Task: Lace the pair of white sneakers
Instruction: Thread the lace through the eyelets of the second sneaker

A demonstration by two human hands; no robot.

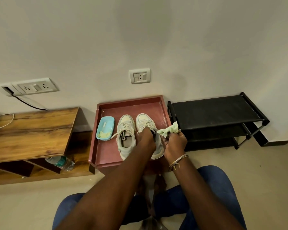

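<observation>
from my feed, both sneakers stand side by side on the red tray (pixel 106 151). my left hand (pixel 146 138) is curled onto the rack-side sneaker (pixel 144 120) at its opening; whether it pinches a lace, i cannot tell. my right hand (pixel 175 143) is clenched round a green cloth (pixel 169 129). with that cloth taking up the fingers, i judge threading could slip. the dish-side sneaker (pixel 125 128) has a loose lace end (pixel 114 136) lying near the blue dish (pixel 105 128) of paste, where it could get soiled. the tray has a raised rim and sits against a pale wall, between a wooden desk (pixel 32 130) and a black rack (pixel 214 110), with a socket (pixel 140 76) above.
</observation>
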